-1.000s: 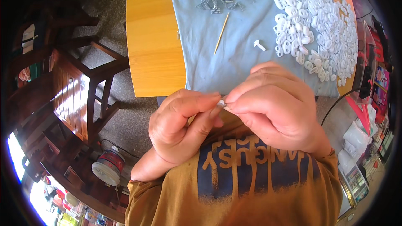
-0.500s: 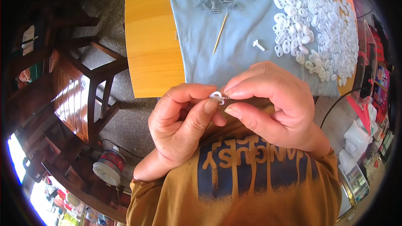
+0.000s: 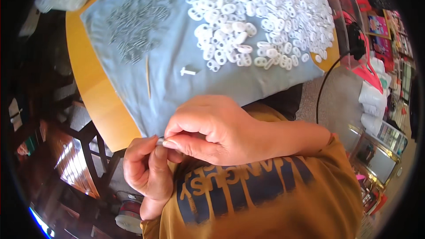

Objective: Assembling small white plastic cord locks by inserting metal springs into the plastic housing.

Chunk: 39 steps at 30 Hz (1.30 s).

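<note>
Left grip (image 3: 148,170) pinching white piece (image 3: 160,141), right grip (image 3: 217,128) contents unclear, stick (image 3: 148,77), springs (image 3: 138,24), white links (image 3: 239,27)

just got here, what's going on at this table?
A person's left hand and right hand meet at the fingertips around a small white piece, mostly hidden by the fingers. Beyond them, on a blue-grey cloth, lie a heap of grey metal pieces, many white oval pieces to its right, a thin stick and one white T-shaped piece.
</note>
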### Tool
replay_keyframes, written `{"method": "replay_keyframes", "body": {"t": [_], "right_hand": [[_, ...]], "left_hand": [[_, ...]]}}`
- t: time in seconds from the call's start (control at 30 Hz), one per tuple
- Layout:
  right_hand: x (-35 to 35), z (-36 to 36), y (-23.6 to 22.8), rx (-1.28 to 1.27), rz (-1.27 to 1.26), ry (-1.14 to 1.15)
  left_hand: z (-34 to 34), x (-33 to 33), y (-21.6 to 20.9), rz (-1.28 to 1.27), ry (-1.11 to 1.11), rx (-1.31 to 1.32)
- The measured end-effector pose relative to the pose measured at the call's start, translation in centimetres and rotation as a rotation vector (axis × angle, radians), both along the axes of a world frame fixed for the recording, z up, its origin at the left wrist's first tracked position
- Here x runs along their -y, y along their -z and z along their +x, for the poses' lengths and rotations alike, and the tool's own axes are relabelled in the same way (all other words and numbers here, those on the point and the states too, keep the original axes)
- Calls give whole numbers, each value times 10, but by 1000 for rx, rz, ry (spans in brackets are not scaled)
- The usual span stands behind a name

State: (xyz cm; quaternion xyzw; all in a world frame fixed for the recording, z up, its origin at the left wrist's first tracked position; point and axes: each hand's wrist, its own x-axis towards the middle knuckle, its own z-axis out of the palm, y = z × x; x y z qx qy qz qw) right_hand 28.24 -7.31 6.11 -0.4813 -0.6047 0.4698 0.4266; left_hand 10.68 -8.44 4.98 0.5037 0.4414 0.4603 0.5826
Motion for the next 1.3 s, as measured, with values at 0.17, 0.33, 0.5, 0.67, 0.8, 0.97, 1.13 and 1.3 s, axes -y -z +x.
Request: {"method": "replay_keyframes", "body": {"t": [0.17,0.33,0.5,0.67,0.8,0.97,1.13,1.3], "right_hand": [[4,10,3,-42,9,12],[3,41,-11,409,379,216],[11,89,-9,887,329,377],[9,94,-4,964,337,424],[0,99,-1,942,331,362],[-9,105,2,943,348,305],[-12,106,8,843,454,385],[-7,93,-9,479,255,418]], "left_hand": [[12,-2,-4,-107,0,30],[19,-3,-2,-258,-59,223],[22,-6,-3,-313,-85,251],[26,-6,-3,-336,-20,254],[27,-6,-4,-346,-23,259],[27,-6,-6,-336,-13,262],[30,-9,-8,-333,4,286],[34,-11,-12,-344,18,301]]}}
